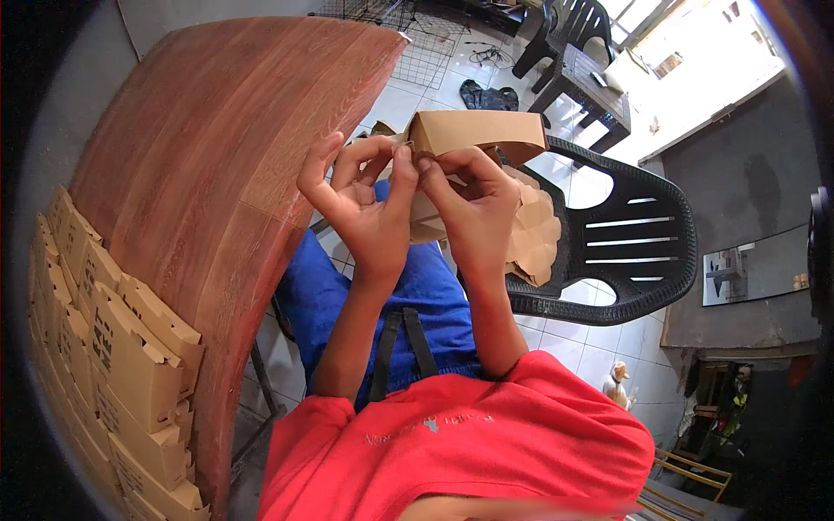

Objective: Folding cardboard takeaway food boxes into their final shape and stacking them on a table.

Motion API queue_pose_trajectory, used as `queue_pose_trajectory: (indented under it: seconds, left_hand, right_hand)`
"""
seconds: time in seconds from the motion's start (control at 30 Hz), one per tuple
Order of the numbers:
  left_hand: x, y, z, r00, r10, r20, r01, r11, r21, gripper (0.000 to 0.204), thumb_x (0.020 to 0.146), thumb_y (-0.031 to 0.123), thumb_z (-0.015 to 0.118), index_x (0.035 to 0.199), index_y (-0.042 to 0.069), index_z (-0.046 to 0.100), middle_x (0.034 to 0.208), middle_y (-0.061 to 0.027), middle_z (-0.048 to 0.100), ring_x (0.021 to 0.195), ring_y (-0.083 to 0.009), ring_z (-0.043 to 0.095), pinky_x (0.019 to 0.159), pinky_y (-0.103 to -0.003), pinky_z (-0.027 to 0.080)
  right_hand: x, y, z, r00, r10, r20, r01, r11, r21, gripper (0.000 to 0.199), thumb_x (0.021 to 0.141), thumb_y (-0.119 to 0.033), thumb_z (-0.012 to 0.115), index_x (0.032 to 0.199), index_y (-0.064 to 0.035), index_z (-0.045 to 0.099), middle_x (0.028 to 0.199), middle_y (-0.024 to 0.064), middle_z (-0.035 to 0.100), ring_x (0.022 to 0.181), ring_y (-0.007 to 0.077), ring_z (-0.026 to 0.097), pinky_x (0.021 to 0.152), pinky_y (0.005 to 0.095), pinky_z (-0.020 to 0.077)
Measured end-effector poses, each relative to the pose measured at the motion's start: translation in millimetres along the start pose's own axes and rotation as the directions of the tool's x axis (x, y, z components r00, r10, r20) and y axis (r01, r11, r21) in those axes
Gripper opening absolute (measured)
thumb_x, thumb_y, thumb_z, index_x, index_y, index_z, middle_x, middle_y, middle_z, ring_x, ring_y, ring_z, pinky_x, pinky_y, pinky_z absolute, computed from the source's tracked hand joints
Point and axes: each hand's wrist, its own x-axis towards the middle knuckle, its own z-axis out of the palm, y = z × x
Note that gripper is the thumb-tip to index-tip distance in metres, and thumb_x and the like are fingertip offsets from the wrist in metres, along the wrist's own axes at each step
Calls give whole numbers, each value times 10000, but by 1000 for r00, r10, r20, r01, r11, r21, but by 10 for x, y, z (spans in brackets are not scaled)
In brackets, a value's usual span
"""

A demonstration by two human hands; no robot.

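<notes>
A partly folded brown cardboard box (479, 128) is held up over my lap, in front of the black chair. My left hand (369, 208) pinches the box's near left corner between thumb and index finger, its other fingers raised. Close beside it, my right hand (478, 204) grips the same corner area with thumb and curled fingers. The thumb tips almost meet there, and the exact flap between them is too small to make out. Beyond my right hand, flat brown cardboard blanks (537, 230) with scalloped edges lie on the chair seat.
A wood-topped table (217, 122) stands at my left, with several stacked folded cardboard boxes (130, 360) at its near end. The black plastic chair (638, 230) is at my right. A small cat (617, 386) is on the tiled floor. Another chair (582, 22) stands farther back.
</notes>
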Motion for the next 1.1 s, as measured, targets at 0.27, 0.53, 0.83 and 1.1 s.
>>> queue_pose_trajectory:
  seconds: [0.27,0.53,0.83,1.1]
  left_hand:
    - [2,19,18,1000,6,17,-5,1000,-19,670,849,-114,672,1335,83,254,1006,-147,599,946,-193,621,864,-344,559]
    - [17,35,-17,991,-44,125,43,999,10,714,840,-113,676,1387,77,258,1027,-138,608,971,-175,597,886,-322,532]
    - [54,136,-26,953,-198,229,203,979,4,761,841,-121,650,1431,83,214,997,-103,614,968,-154,602,943,-327,499]
    - [57,44,-3,950,-170,263,203,974,-103,769,870,-124,627,1440,130,177,1054,-152,606,980,-176,601,909,-320,513]
  right_hand:
    - [3,-41,-14,1000,13,-19,-13,1000,6,73,862,-18,692,846,42,654,800,14,681,779,48,628,705,217,522]
    - [-19,-20,-72,999,-9,-36,7,999,-46,72,856,-20,692,857,45,661,798,34,691,773,59,638,699,226,523]
    - [-46,-2,-163,1000,4,0,-4,995,-97,71,860,-26,691,886,40,684,799,74,713,790,85,673,720,244,533]
    - [-35,-148,-170,1000,0,2,0,992,-125,82,877,-28,685,885,53,678,800,15,695,796,47,632,731,228,523]
